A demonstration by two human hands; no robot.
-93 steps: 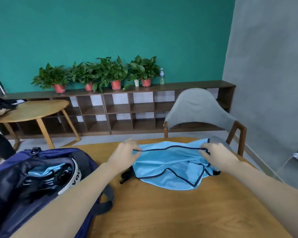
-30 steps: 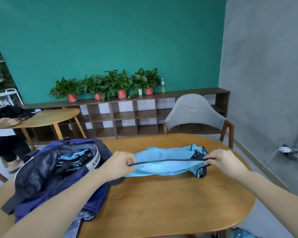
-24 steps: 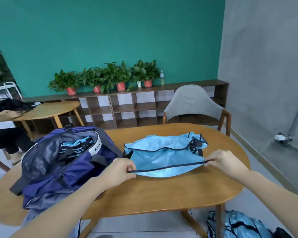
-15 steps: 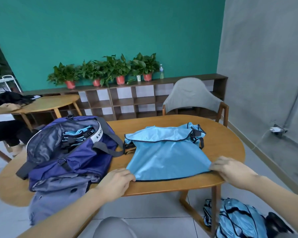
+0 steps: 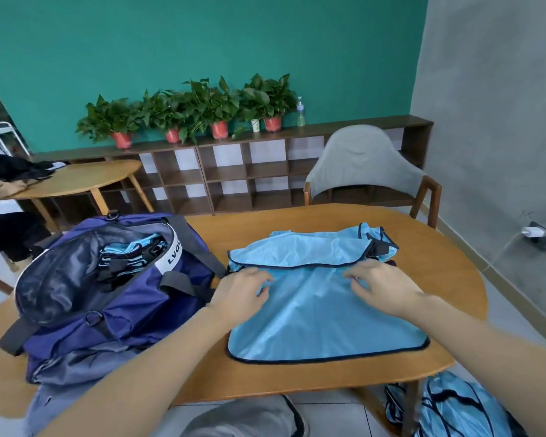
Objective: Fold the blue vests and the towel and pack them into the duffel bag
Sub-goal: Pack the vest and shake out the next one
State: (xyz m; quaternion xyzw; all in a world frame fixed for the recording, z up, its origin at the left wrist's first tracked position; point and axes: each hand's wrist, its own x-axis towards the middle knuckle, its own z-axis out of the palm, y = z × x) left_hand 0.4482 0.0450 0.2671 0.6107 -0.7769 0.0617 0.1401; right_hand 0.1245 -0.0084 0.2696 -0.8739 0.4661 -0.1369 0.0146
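on the table, a blue vest is spread flat, pressed by both hands, left hand and right hand, fingers loosely bent; the open duffel bag is placed beside it.

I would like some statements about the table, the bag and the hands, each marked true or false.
1. The light blue vest with dark trim lies spread on the oval wooden table. True.
2. The purple duffel bag is zipped closed. False: it is open, with folded blue fabric inside.
3. Both the left hand and the right hand rest on the vest. True.
4. The bag stands to the right of the vest. False: it is on the left.
5. More blue fabric lies on the floor. True.
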